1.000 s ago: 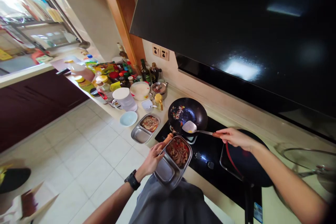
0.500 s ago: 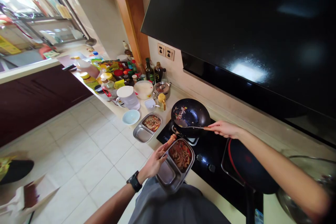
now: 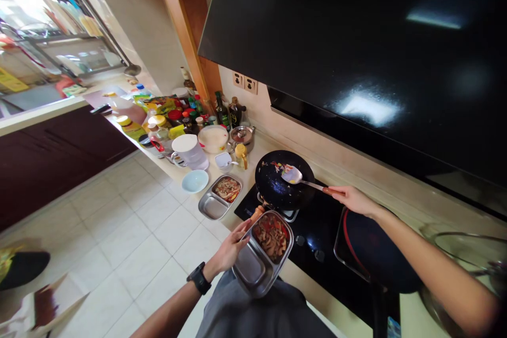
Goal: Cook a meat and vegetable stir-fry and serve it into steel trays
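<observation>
My right hand [image 3: 352, 199] is closed round the wooden handle of a metal spatula [image 3: 293, 175], whose blade is inside the black wok [image 3: 283, 193]. Scraps of food [image 3: 279, 167] lie in the wok by the blade. Closed on the near rim of a divided steel tray [image 3: 249, 264] is my left hand [image 3: 232, 245], which wears a black watch. One compartment of this tray holds a sliced stir-fry [image 3: 272, 236]; the other is bare. The wok's wooden handle [image 3: 257, 213] passes just beyond my left fingers; whether they touch it I cannot tell.
A second divided tray [image 3: 214, 207] with food stands left of the wok, near a pale blue bowl [image 3: 195, 181] and a water pitcher [image 3: 190, 150]. Bottles and jars crowd the counter behind. A frying pan [image 3: 380, 253] sits on the right of the black cooktop [image 3: 317, 269]. A range hood [image 3: 336, 37] hangs above.
The spatula's blade has moved up toward the far side of the wok and now shows its broad face. My right hand has shifted slightly right. The left hand still holds the tray.
</observation>
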Action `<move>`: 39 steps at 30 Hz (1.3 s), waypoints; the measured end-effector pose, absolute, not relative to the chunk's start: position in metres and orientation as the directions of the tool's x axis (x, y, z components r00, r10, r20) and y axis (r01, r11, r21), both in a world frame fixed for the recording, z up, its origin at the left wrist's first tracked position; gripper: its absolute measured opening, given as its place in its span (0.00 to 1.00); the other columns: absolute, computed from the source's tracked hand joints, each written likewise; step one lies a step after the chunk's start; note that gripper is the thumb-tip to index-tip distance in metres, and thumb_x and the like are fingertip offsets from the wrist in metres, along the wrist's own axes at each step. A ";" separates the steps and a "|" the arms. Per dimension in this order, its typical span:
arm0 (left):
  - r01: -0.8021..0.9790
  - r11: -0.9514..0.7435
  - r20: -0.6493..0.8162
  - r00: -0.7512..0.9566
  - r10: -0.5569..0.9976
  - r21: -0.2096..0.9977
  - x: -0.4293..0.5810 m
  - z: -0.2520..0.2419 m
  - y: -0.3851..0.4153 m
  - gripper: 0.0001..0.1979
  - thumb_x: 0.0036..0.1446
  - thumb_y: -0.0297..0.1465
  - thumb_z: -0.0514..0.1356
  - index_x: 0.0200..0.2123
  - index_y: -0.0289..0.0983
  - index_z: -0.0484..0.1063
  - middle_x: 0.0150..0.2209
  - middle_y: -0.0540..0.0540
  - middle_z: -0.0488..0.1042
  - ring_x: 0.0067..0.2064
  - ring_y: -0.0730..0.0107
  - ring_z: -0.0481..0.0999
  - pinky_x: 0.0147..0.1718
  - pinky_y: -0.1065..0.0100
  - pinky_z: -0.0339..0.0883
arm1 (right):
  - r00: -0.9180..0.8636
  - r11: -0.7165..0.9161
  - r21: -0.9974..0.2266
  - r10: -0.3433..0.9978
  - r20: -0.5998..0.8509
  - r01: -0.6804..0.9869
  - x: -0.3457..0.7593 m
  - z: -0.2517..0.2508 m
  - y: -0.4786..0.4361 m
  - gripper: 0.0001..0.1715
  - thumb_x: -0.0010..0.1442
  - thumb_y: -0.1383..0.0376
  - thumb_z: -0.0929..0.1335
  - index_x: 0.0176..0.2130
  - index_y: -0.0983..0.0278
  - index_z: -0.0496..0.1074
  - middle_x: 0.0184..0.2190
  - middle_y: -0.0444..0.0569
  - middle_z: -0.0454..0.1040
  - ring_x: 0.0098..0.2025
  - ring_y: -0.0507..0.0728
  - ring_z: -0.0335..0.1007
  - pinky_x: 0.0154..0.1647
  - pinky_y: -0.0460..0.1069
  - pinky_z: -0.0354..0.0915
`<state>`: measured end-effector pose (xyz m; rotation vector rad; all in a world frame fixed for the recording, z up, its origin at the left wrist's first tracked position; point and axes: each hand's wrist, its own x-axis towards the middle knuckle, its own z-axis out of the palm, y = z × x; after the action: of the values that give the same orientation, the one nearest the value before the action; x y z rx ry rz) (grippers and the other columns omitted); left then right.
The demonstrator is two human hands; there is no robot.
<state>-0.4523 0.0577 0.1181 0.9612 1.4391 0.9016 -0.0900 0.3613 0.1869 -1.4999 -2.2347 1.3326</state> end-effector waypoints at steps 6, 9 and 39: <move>0.045 0.401 -0.399 -0.051 0.916 0.915 -0.450 0.115 0.057 0.30 0.56 0.57 0.63 0.48 0.39 0.82 0.74 0.43 0.56 0.75 0.43 0.53 0.75 0.45 0.39 | -0.511 0.135 -0.693 0.776 -0.370 0.708 -0.113 0.197 0.386 0.17 0.54 0.56 0.76 0.41 0.63 0.86 0.25 0.45 0.79 0.31 0.57 0.70 0.33 0.47 0.65; 0.023 0.395 -0.394 -0.047 0.918 0.918 -0.451 0.113 0.058 0.30 0.56 0.58 0.63 0.46 0.39 0.83 0.74 0.43 0.55 0.75 0.42 0.53 0.74 0.46 0.43 | -0.544 0.149 -0.716 0.758 -0.360 0.682 -0.133 0.176 0.379 0.20 0.57 0.54 0.74 0.45 0.63 0.85 0.25 0.43 0.77 0.29 0.53 0.67 0.31 0.46 0.62; -0.089 0.277 -0.280 -0.022 0.960 0.957 -0.458 0.096 0.056 0.27 0.60 0.45 0.67 0.59 0.39 0.78 0.72 0.42 0.59 0.75 0.45 0.54 0.75 0.49 0.41 | -0.375 -0.241 -0.941 0.871 -0.318 0.238 -0.100 0.134 0.267 0.47 0.51 0.47 0.79 0.63 0.64 0.74 0.29 0.44 0.72 0.23 0.47 0.54 0.23 0.46 0.52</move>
<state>-0.4577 0.0555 0.0961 0.9230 1.2921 1.0622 -0.1004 0.2673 0.1343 -1.3442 -1.5162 1.6601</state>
